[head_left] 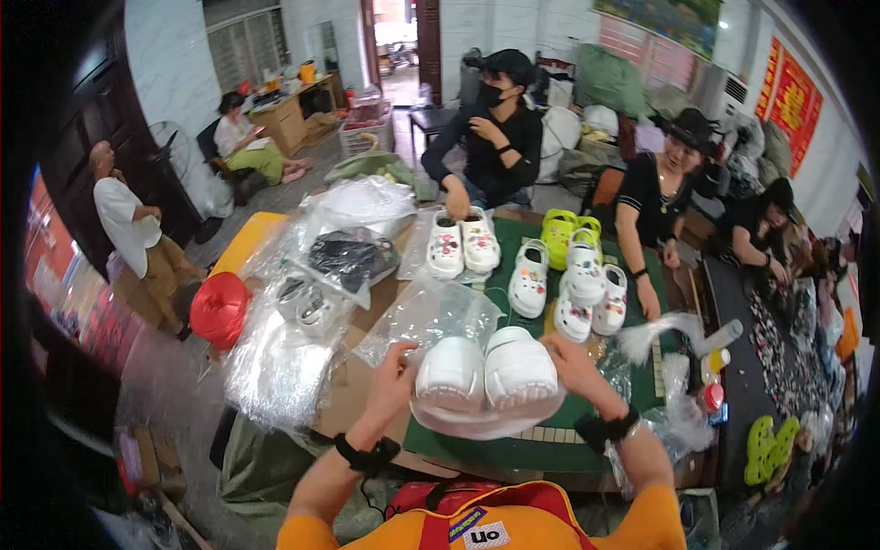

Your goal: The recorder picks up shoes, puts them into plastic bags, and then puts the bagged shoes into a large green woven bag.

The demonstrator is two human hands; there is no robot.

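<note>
Close in front of me on the table is a pair of white clogs (521, 368), heels toward me, with clear plastic film (490, 426) around their near ends. My left hand (394, 368) is closed at the left side of the pair, by the rim of a clear plastic bag (431, 316) spread beyond it. At the right side, my right hand (570, 359) has bent fingers against the film beside the other clog. Just past my right hand stand several white clogs with coloured charms (529, 280) and a lime-green pair (557, 236).
Across the green-topped table (440, 449), a masked person (495, 128) touches another charm-covered white pair (463, 243). A second person (655, 197) leans at the right. Bagged shoes (353, 257) and a red bundle (220, 310) lie left; jars (713, 365) stand right.
</note>
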